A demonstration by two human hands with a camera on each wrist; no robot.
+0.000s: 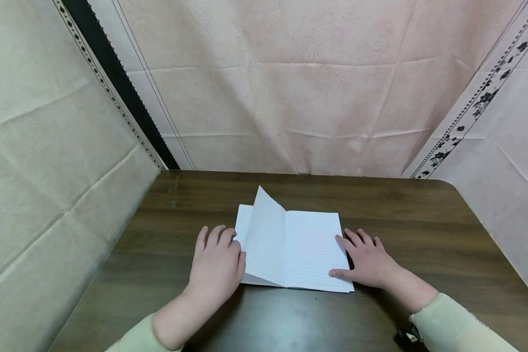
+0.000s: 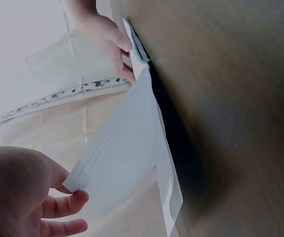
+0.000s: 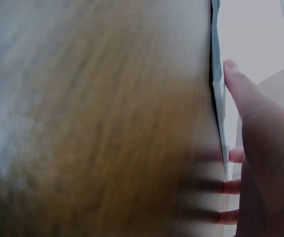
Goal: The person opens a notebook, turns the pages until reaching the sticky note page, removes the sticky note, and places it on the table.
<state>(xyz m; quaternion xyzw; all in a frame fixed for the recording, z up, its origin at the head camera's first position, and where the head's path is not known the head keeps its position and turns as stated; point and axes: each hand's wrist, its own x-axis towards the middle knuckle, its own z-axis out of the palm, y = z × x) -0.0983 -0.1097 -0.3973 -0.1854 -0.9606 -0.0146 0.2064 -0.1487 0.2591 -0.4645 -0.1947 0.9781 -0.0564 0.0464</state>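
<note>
An open notebook with lined white pages lies on the table. My left hand is at its left side, pinching the outer edge of a raised page between thumb and fingers. That page slants up from the spine in the left wrist view, with the left-hand leaves below it. On the right, my right hand rests at the notebook's outer edge, its thumb lying on the right page near the lower corner. The other fingers of that hand are spread along the edge.
The brown wooden table has a rounded far right corner. Pale cloth hangs behind it, with more cloth at both sides. A dark strip shows between the cloths at the back left. A small black object sits by the right sleeve.
</note>
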